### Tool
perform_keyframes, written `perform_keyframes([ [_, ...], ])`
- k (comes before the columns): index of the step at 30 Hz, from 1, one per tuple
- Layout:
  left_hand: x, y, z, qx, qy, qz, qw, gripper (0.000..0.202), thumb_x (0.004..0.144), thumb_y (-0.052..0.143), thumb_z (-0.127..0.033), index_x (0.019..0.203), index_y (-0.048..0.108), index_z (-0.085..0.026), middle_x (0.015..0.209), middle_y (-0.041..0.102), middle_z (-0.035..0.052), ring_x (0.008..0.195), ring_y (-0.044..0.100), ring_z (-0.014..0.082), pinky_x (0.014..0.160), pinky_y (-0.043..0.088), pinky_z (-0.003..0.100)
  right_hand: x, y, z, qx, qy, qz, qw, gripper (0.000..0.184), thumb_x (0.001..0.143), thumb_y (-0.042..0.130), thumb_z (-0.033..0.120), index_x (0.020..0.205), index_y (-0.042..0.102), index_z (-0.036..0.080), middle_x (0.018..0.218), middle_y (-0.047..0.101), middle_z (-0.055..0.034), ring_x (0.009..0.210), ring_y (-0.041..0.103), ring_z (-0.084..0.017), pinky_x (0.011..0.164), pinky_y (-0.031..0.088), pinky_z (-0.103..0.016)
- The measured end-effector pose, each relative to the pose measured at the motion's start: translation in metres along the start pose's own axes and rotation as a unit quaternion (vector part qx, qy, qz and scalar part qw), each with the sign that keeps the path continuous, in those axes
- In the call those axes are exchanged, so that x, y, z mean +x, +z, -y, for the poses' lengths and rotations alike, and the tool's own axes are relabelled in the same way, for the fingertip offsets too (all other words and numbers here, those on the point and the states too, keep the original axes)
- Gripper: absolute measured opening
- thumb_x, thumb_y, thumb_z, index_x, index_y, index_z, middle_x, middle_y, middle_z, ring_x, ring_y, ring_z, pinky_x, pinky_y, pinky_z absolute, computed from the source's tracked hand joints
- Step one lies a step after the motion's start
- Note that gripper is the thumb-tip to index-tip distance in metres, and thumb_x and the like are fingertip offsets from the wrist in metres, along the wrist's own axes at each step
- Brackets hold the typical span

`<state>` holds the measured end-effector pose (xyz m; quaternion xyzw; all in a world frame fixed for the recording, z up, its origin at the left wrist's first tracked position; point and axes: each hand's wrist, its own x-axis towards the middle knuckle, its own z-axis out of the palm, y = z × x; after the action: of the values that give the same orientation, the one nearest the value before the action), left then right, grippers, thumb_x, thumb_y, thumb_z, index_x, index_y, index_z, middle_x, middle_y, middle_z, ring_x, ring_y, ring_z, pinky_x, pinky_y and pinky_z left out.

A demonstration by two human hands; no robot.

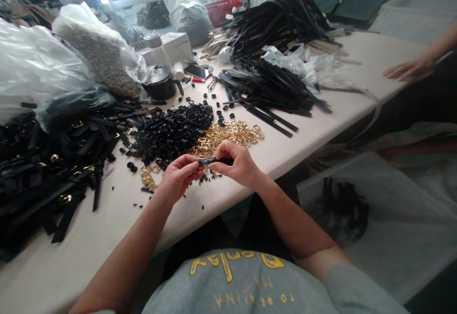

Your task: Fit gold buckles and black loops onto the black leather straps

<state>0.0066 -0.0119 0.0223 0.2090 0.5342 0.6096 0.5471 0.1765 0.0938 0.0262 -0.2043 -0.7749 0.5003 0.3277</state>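
My left hand (180, 176) and my right hand (235, 161) meet above the table's near edge, both pinching one short black strap (210, 161) held level between them. Just behind the hands lies a heap of gold metal buckles (228, 135). Left of those sits a mound of small black rings (171, 130), with stray rings scattered around. Tiny black bits dot the table under my hands.
Finished black straps with gold buckles (46, 161) pile up at the left. Loose black strips (271, 90) lie at centre right and further back. Plastic bags (32, 66), a black pot (160, 83) and a phone (196, 71) stand behind. Another person's hand (410, 70) rests at far right. A grey bin (374, 218) sits below the table.
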Motion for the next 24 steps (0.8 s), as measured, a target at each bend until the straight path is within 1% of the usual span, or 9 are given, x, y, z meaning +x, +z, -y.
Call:
perform_keyframes([
  [2,-0.001,0.0,0.0,0.002,0.004,-0.004,1.0,0.04,0.054,0.091,-0.033,0.078,0.064,-0.015,0.068,0.07,0.0007,0.057,0.064,0.0088,0.06,0.054,0.018,0.0,-0.001,0.001,0.0,0.011,0.007,1.0,0.029,0.075,0.078,0.032,0.093,0.059,0.019,0.081,0.063,0.0023,0.066,0.057,-0.01,0.064,0.046,-0.024],
  [4,-0.001,0.0,0.002,0.01,0.009,-0.001,1.0,0.039,0.056,0.09,-0.033,0.078,0.064,-0.015,0.07,0.071,0.0007,0.057,0.065,0.0089,0.061,0.055,0.019,0.0,-0.001,0.002,-0.026,0.013,0.022,0.999,0.034,0.076,0.077,0.029,0.104,0.061,0.02,0.089,0.066,0.001,0.073,0.062,-0.012,0.07,0.048,-0.026],
  [5,-0.001,0.001,0.003,0.015,0.013,0.001,1.0,0.038,0.056,0.09,-0.033,0.078,0.064,-0.015,0.071,0.071,0.0005,0.057,0.065,0.009,0.061,0.055,0.019,0.0,0.0,0.003,-0.049,0.009,0.029,0.998,0.032,0.078,0.076,0.027,0.106,0.062,0.021,0.091,0.068,0.0006,0.077,0.063,-0.013,0.072,0.049,-0.027],
  [8,0.0,0.001,0.006,0.035,0.036,0.007,0.999,0.036,0.059,0.089,-0.033,0.079,0.065,-0.015,0.07,0.07,-0.0004,0.059,0.066,0.0099,0.062,0.056,0.02,0.0,0.003,0.004,-0.113,-0.02,0.042,0.993,0.014,0.084,0.068,0.023,0.098,0.068,0.022,0.095,0.072,-0.0003,0.085,0.066,-0.015,0.078,0.049,-0.028],
  [12,0.0,0.004,0.008,0.052,0.078,0.018,0.995,0.034,0.064,0.086,-0.037,0.08,0.065,-0.015,0.072,0.069,-0.0003,0.063,0.066,0.0108,0.067,0.056,0.023,-0.001,0.006,0.004,-0.138,-0.043,0.016,0.989,0.015,0.085,0.067,0.021,0.1,0.07,0.022,0.101,0.073,-0.0021,0.092,0.068,-0.017,0.084,0.05,-0.03],
  [17,0.002,0.007,0.014,0.068,0.128,0.039,0.989,0.036,0.068,0.083,-0.042,0.082,0.064,-0.016,0.076,0.067,0.0003,0.069,0.065,0.0111,0.073,0.056,0.026,0.0,0.005,0.001,-0.175,-0.048,0.025,0.983,0.012,0.085,0.067,0.022,0.096,0.071,0.022,0.093,0.074,-0.0018,0.084,0.069,-0.018,0.075,0.05,-0.029],
  [20,0.003,0.005,0.017,0.09,0.158,0.049,0.982,0.036,0.071,0.08,-0.042,0.091,0.064,-0.016,0.082,0.068,0.0022,0.075,0.064,0.0121,0.075,0.054,0.027,0.001,0.004,0.0,-0.198,-0.066,0.023,0.978,0.006,0.086,0.066,0.024,0.089,0.07,0.021,0.084,0.072,-0.0018,0.076,0.067,-0.017,0.068,0.047,-0.028],
  [22,0.003,0.003,0.017,0.14,0.173,0.05,0.974,0.035,0.075,0.077,-0.04,0.098,0.065,-0.017,0.086,0.07,0.0042,0.077,0.064,0.0132,0.074,0.053,0.026,0.002,0.004,0.001,-0.214,-0.079,0.025,0.973,0.007,0.087,0.063,0.024,0.085,0.069,0.021,0.079,0.071,-0.0022,0.072,0.066,-0.017,0.065,0.046,-0.028],
  [24,0.001,0.001,0.015,0.229,0.194,0.04,0.953,0.03,0.08,0.072,-0.037,0.102,0.067,-0.017,0.087,0.071,0.0055,0.076,0.064,0.0139,0.071,0.051,0.026,0.002,0.004,0.002,-0.227,-0.086,0.03,0.97,0.01,0.088,0.061,0.024,0.083,0.068,0.02,0.077,0.07,-0.0027,0.07,0.065,-0.017,0.063,0.045,-0.028],
])
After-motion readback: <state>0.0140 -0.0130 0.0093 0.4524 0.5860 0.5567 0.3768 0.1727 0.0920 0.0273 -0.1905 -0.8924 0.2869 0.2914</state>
